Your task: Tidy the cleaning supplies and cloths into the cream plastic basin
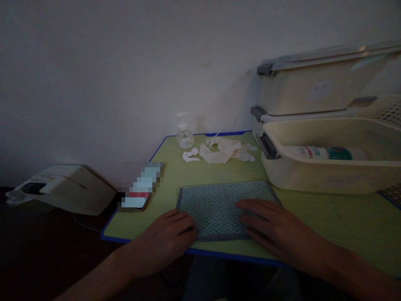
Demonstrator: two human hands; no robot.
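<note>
A blue-grey cloth [219, 205] with a textured surface and dark checked edges lies flat on the table near its front. At the cloth's left front corner, my left hand [171, 234] has its fingers curled together on the edge; its fingertips are partly hidden. My right hand [275, 230] rests over the right part of the cloth, fingers stretched out and somewhat apart, holding nothing.
Left on the green table [169, 171] lies a phone [142, 186], its screen pixelated. Behind the cloth are a clear pump bottle [185, 138], a white spray head [189, 156] and whitish gloves [222, 150]. A cream bin [332, 175] holding a bottle [341, 153] and lidded boxes [297, 94] stand right.
</note>
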